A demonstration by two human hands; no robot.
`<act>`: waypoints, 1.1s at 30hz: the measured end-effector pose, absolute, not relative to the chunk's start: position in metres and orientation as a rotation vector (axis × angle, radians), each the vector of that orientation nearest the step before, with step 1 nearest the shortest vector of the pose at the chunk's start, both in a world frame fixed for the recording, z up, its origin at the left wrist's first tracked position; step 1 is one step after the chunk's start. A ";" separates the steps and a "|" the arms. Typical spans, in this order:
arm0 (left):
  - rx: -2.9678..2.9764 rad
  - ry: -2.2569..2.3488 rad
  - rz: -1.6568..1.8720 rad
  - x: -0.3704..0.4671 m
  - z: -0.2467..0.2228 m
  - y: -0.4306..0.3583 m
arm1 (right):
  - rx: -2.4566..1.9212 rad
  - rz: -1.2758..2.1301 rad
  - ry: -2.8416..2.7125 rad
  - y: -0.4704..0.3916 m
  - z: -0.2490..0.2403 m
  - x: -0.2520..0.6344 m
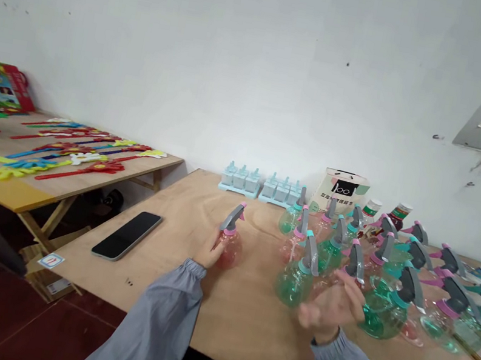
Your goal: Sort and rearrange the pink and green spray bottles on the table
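My left hand is closed around the side of a round pink spray bottle, which stands upright on the wooden table with its grey-and-pink trigger head on top. My right hand, blurred by motion, is in front of the group of spray bottles, with thumb and fingers apart and nothing visible in it. Just left of it stands a green spray bottle; to its right is another green spray bottle. Behind the hand, a pink spray bottle with a grey head is partly hidden.
Several more pink and green spray bottles crowd the table's right side. Two pale blue popsicle moulds, a printed box and capped bottles stand by the wall. A phone lies left. Colourful hand-shaped clappers cover another table.
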State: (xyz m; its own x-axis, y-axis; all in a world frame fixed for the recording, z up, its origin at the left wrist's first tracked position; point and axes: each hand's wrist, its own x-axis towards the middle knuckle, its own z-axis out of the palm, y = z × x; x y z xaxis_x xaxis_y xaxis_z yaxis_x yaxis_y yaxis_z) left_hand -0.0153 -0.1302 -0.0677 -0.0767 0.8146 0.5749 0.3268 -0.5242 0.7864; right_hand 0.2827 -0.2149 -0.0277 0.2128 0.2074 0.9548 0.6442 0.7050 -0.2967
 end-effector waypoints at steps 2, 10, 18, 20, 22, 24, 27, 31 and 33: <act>1.766 1.205 1.606 -0.011 -0.067 -0.133 | -0.673 -0.238 -1.551 -0.239 -0.030 0.275; 2.087 1.228 1.447 0.002 -0.057 -0.151 | -0.908 0.425 -1.716 -0.208 0.002 0.166; 2.318 1.139 1.402 -0.005 -0.072 -0.150 | -0.792 0.775 -1.771 -0.141 -0.011 0.148; 2.217 1.162 1.450 -0.007 -0.073 -0.145 | -0.761 0.831 -1.753 -0.140 -0.007 0.149; 2.096 1.324 1.436 -0.010 -0.072 -0.136 | -0.743 0.870 -1.704 -0.143 0.001 0.151; 2.011 1.547 1.369 -0.012 -0.069 -0.126 | -0.732 0.986 -1.633 -0.148 0.013 0.156; 2.029 1.889 1.036 -0.014 -0.065 -0.114 | -0.677 1.330 -1.485 -0.160 0.032 0.164; 2.141 2.086 0.451 -0.010 -0.066 -0.113 | -0.600 1.602 -1.365 -0.174 0.049 0.170; 2.177 2.071 0.360 -0.008 -0.065 -0.117 | -0.602 1.534 -1.332 -0.179 0.054 0.170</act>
State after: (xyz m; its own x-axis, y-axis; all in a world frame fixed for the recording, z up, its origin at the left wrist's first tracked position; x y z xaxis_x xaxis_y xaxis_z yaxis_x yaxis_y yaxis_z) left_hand -0.0078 -0.1166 -0.0654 0.0379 0.9951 0.0917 0.9676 -0.0595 0.2453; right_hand 0.1696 -0.1794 0.0536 -0.3987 0.8895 0.2234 -0.3459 0.0797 -0.9349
